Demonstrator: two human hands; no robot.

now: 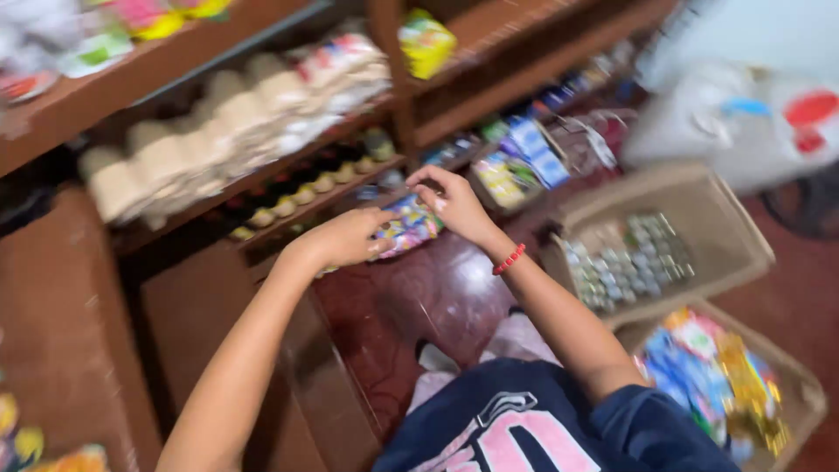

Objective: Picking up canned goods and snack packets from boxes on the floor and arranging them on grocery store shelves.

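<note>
Both hands (398, 223) gripping crinkly packets (405, 225)

Bundle of colourful snack packets (404, 227): small glossy sachets printed in pink, blue and yellow, bunched together and blurred by motion. It lies tilted just in front of the low wooden shelf (288, 205), above the dark red plastic stool (437, 297).

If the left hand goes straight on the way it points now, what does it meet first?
The left hand points toward the colourful packets and already touches them. Beyond them is the right hand; depth is blurred.
</note>
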